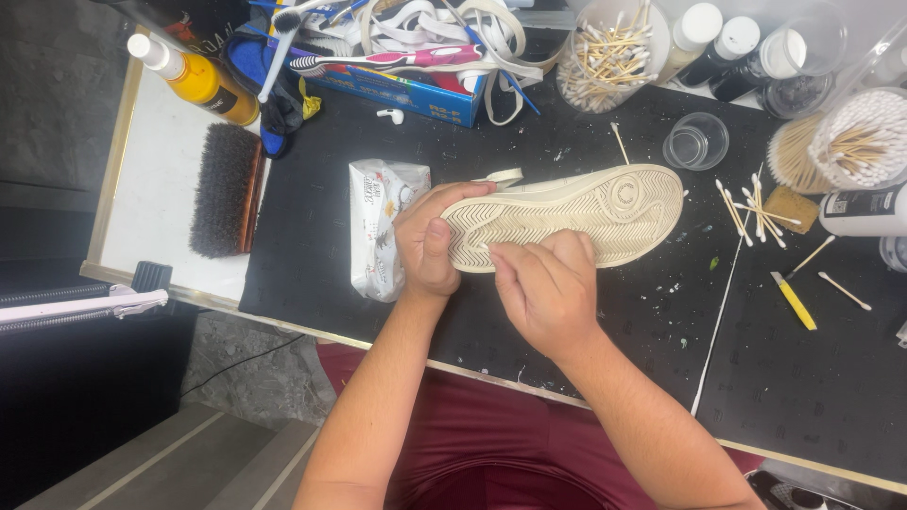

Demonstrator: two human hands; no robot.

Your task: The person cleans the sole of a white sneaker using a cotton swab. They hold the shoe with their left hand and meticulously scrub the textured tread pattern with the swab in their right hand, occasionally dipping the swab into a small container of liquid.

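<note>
Nearest us, our right hand presses pinched fingertips against the ridged tread of a cream rubber-soled shoe, held sole-up on its side above the black work mat. Our left hand clamps the shoe's toe end, thumb laid flat on the sole, fingers curled round the far edge. Just beside it lies a white crumpled wipes packet. Farther left rests a dark-bristled wooden brush; beyond, a clear tub of wooden-stemmed cotton swabs.
</note>
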